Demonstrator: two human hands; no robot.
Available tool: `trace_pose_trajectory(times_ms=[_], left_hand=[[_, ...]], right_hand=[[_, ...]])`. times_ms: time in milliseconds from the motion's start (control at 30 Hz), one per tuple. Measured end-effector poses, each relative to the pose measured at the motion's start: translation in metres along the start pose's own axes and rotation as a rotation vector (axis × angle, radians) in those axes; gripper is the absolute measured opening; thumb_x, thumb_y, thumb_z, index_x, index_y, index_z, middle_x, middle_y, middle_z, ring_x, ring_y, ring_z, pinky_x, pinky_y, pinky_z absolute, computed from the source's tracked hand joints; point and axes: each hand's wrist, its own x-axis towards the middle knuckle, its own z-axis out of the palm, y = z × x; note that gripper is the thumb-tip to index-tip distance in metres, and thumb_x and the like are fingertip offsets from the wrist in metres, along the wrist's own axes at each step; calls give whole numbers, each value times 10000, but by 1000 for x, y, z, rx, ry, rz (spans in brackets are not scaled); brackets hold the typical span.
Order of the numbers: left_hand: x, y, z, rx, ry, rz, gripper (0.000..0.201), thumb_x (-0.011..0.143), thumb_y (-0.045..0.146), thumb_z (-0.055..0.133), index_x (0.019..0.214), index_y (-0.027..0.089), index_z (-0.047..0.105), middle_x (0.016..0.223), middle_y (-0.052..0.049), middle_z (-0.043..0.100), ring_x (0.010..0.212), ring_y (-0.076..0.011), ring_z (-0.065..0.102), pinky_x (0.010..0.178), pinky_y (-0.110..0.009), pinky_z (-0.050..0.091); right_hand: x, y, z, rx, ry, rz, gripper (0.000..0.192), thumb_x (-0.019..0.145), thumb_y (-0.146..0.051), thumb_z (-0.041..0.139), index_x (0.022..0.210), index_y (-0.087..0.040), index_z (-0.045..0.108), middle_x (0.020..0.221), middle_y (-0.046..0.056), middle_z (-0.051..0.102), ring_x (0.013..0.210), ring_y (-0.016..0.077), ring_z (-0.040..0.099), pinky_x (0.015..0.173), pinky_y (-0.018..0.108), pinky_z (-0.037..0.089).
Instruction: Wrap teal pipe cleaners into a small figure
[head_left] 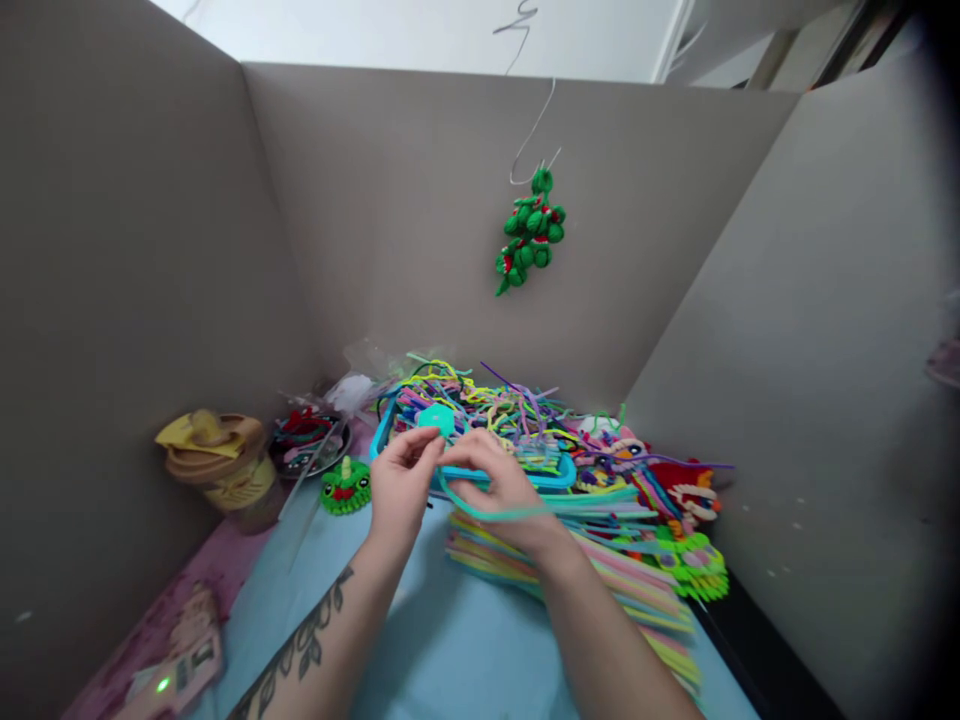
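Observation:
My left hand [401,485] and my right hand [499,485] meet over a blue mat, fingertips pinching together on a teal pipe cleaner [495,513]. Its upper end is wound into a small teal ball [437,418] just above my fingers. The loose tail loops under my right hand and trails off to the right. Directly behind my hands stands a blue tray [559,478] heaped with tangled pipe cleaners of many colours.
Straight pipe cleaners [600,560] lie in a pile at the right, beside finished fuzzy figures [690,490]. A green frog-like figure [346,487], a dish of bits [304,440] and a lidded cup [221,460] stand at left. A green ornament [531,235] hangs from wire between cardboard walls.

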Motion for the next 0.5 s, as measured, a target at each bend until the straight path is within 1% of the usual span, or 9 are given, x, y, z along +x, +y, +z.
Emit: trace_pose_trajectory(times_ms=[33, 67, 133, 200, 267, 300, 367, 433, 500], left_hand=[[0, -1, -1, -14, 2, -7, 266, 640, 287, 708, 851, 130, 664, 782, -54, 680, 711, -142, 625, 672, -255, 496], [0, -1, -1, -25, 1, -17, 268, 639, 286, 708, 853, 130, 662, 776, -52, 679, 705, -139, 623, 666, -252, 494], [1, -2, -2, -32, -5, -33, 264, 635, 282, 710, 844, 130, 659, 757, -47, 676, 684, -131, 617, 647, -243, 489], [1, -1, -2, -19, -6, -39, 253, 627, 281, 713, 823, 128, 661, 742, -45, 674, 662, -128, 613, 631, -239, 486], [2, 0, -2, 29, -16, -32, 238, 617, 281, 714, 794, 127, 668, 725, -46, 676, 645, -132, 611, 619, -243, 488], [2, 0, -2, 63, -27, -26, 229, 613, 280, 713, 779, 127, 673, 710, -46, 676, 634, -135, 610, 609, -245, 487], [2, 3, -2, 125, -57, -23, 211, 607, 278, 712, 753, 130, 680, 681, -43, 675, 609, -137, 604, 583, -243, 482], [2, 5, -1, 137, -86, -36, 206, 605, 279, 712, 749, 134, 683, 672, -39, 674, 596, -136, 602, 569, -240, 477], [1, 7, 0, 107, -101, -58, 215, 601, 277, 717, 758, 135, 683, 681, -39, 677, 602, -135, 605, 573, -237, 474]], right_hand=[[-1, -3, 1, 2, -74, -31, 249, 743, -101, 541, 915, -245, 647, 889, 20, 566, 875, 149, 533, 811, 296, 430], [-2, -4, 3, 1, -115, -53, 226, 751, -113, 553, 906, -246, 649, 884, 17, 579, 880, 150, 537, 821, 300, 429], [-2, -6, 8, 7, -132, -80, 167, 771, -146, 568, 872, -245, 656, 853, 13, 609, 882, 155, 548, 836, 314, 425], [-3, -5, 10, 38, -98, -82, 125, 782, -175, 576, 830, -247, 666, 814, 9, 634, 854, 157, 564, 823, 322, 434], [-2, -2, 8, 99, 12, -36, 88, 768, -205, 602, 784, -248, 677, 786, 7, 647, 800, 157, 582, 779, 320, 455], [-2, 1, 5, 147, 97, 8, 69, 757, -221, 617, 766, -246, 681, 761, 5, 648, 757, 155, 589, 739, 315, 468], [-1, 9, -5, 283, 308, 125, 54, 733, -262, 642, 750, -229, 680, 685, 2, 633, 639, 145, 586, 624, 297, 481], [0, 19, -17, 458, 507, 254, 127, 708, -319, 661, 760, -203, 664, 610, -3, 603, 515, 130, 551, 491, 271, 454], [2, 27, -26, 578, 636, 326, 216, 661, -372, 697, 762, -190, 642, 604, -1, 591, 497, 124, 543, 456, 260, 445]])
